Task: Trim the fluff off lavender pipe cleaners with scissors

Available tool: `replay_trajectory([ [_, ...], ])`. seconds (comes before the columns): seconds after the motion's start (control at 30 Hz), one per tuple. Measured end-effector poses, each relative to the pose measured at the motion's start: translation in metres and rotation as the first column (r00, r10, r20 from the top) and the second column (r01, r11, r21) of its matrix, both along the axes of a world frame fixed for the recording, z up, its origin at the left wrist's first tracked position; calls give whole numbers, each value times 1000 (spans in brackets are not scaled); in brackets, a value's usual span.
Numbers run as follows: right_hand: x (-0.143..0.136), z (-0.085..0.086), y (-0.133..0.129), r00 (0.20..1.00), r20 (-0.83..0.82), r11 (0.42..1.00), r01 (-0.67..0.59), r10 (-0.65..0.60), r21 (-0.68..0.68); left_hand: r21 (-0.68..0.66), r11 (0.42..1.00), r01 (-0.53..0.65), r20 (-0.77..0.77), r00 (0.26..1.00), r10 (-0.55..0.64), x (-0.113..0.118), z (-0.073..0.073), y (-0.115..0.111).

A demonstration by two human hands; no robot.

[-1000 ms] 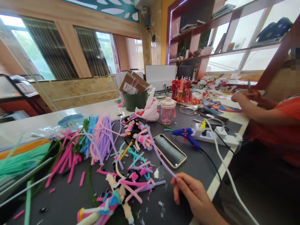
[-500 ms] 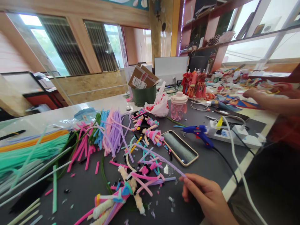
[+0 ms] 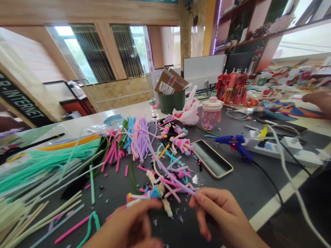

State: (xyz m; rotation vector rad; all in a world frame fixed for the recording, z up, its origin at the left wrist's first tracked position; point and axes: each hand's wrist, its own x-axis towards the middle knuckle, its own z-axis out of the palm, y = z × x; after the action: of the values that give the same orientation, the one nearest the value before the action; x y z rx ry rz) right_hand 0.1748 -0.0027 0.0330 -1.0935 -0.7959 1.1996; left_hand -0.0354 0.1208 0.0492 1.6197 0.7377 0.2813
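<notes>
My right hand (image 3: 219, 213) pinches the near end of a long lavender pipe cleaner (image 3: 169, 168), which slants up and left over the loose pieces. My left hand (image 3: 129, 222), blurred, is in front with its index finger stretched out and nothing visibly held. Partly behind it lies an unfinished pipe-cleaner doll (image 3: 156, 191) with a blue wrap and cream limbs. Cut pink, blue and lavender bits lie around. Finished small dolls (image 3: 181, 143) in pink and blue rest farther back, beside a bundle of short pipe cleaners (image 3: 141, 137).
A phone (image 3: 213, 158) lies right of centre. Beyond it are a blue glue gun (image 3: 234, 143), a power strip (image 3: 284, 151) with cables, and a pink bottle (image 3: 211, 112). Long green pipe cleaners (image 3: 51, 162) cover the left. Another person's hand (image 3: 318, 101) shows at far right.
My left hand has come into view from below, near the unfinished doll. My right hand still pinches the lavender pipe cleaner. The view has turned left, shifting the scene rightward.
</notes>
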Motion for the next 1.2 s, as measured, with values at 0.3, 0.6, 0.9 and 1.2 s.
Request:
replay_trajectory([
  [0.3, -3, 1, 9, 997, -53, 997, -64, 62, -31, -229, 967, 110, 149, 986, -77, 85, 54, 6],
  [0.6, 27, -16, -11, 999, 1, 989, 34, -34, -143, -194, 975, -107, 217, 965, 149, 59, 48, 37],
  [0.9, 36, -25, -20, 990, 142, 980, 49, -22, -193, -205, 956, -210, 120, 964, 237, 43, 52, 32],
  [1.2, 53, 4, -26, 926, 366, 975, 158, -92, -155, 142, 966, -216, 73, 975, 208, 11, 50, 22],
])
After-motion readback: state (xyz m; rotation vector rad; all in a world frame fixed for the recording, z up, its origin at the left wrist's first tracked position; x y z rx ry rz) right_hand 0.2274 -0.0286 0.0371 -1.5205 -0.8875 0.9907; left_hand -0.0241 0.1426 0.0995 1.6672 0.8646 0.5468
